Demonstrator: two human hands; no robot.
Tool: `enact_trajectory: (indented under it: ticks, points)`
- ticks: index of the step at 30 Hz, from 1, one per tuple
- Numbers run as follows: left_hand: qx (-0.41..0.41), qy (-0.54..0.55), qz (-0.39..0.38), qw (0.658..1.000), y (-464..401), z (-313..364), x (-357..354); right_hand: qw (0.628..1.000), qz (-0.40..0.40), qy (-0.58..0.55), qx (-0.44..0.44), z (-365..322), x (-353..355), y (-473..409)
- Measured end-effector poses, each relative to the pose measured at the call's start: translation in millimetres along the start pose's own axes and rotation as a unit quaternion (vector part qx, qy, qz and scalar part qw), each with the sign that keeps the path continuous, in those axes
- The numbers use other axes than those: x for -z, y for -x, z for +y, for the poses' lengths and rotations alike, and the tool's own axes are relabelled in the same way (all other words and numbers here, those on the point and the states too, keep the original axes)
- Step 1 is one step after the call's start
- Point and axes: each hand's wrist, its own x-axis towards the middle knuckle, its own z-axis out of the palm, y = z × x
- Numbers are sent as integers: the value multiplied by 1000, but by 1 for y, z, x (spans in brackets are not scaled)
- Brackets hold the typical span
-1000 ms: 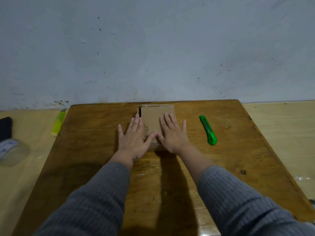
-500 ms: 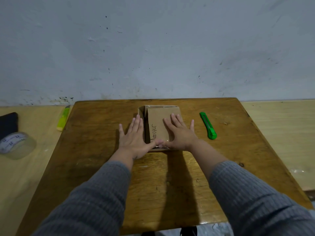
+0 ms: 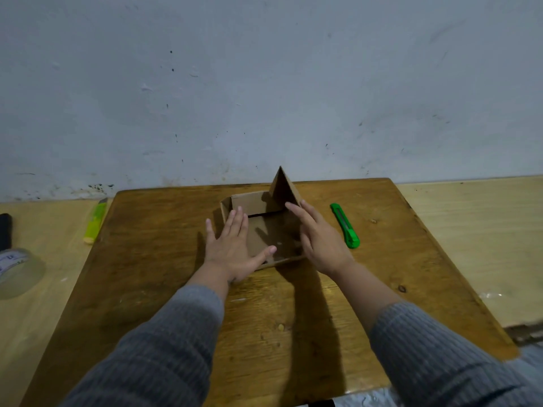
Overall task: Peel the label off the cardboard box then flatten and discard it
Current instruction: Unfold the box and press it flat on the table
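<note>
We press our flat, open left hand (image 3: 232, 248) on the small brown cardboard box (image 3: 266, 227), mid-table on the worn wooden table (image 3: 147, 259); our open right hand (image 3: 318, 242) rests against its raised flap (image 3: 283, 188), beside a green utility knife (image 3: 344, 225).

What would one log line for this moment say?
stage: opening box | cardboard box: open, flap up | left hand: flat on left side | right hand: against right flap | green cutter: untouched on table

No legible text anywhere. Only faint dark print on the white core of the tape roll (image 3: 17, 271), lying on the floor left of the wooden table (image 3: 147, 259), too small and blurred to read. No writing visible on the cardboard box (image 3: 258, 207).
</note>
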Motion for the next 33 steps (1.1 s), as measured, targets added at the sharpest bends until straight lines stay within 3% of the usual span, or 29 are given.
enact_trajectory:
  ticks: [4,7,12,15,19,24,28,33]
  points:
    - [-33,-12,-17,999,-9,14,0,992,88,-41,-80,4,1,-3]
    - [-44,-14,-21,999,-8,20,-5,984,108,-19,-140,5,0,-10]
    - [-51,-22,-13,998,-6,27,-9,935,102,-179,-289,7,7,-27]
    - [-41,-19,-13,999,-4,27,-11,939,60,-182,-284,6,9,-33]
    - [-24,-18,-15,999,6,21,-11,938,64,-194,-279,8,13,-33]
    - [6,-40,-68,997,30,19,-7,923,54,-253,-284,24,20,-31]
    - [50,-9,-109,993,43,40,2,924,-14,-274,-265,36,28,-24]
    - [89,32,-94,991,31,73,6,907,-111,-313,-259,57,36,-5]
